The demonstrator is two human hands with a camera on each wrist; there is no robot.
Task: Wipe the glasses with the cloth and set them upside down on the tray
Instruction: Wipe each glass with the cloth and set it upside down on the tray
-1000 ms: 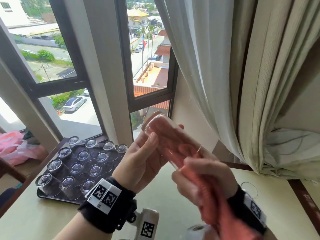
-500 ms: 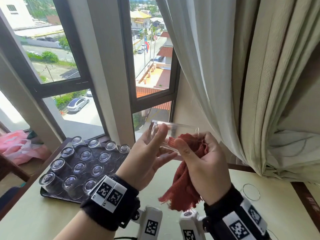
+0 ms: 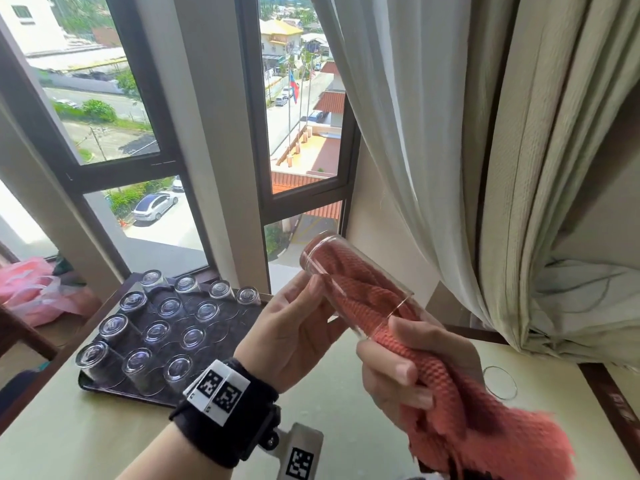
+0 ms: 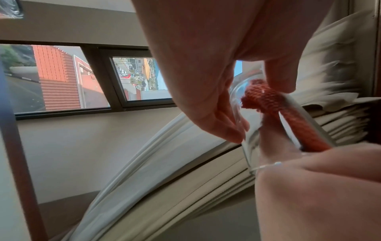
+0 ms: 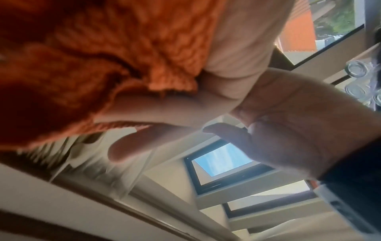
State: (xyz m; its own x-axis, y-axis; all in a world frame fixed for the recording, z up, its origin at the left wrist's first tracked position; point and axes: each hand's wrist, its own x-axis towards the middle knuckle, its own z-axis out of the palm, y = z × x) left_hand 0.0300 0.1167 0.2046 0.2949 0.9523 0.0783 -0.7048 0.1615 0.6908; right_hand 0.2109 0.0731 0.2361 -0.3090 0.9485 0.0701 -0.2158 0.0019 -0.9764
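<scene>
1. Head view: we see our left hand grasping a tilted glass above the table, right of the tray; our right hand clutches the cloth stuffed inside.
2. Left wrist: fingers grip the glass, cloth within.
3. Right wrist: blurred cloth bunched in our grasp.

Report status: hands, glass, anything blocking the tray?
Left hand grips the glass, tilted, off the table. Right hand grips the red cloth, stuffed inside the glass. Tray holds upside-down glasses; right side bare, nothing in the way.
</scene>
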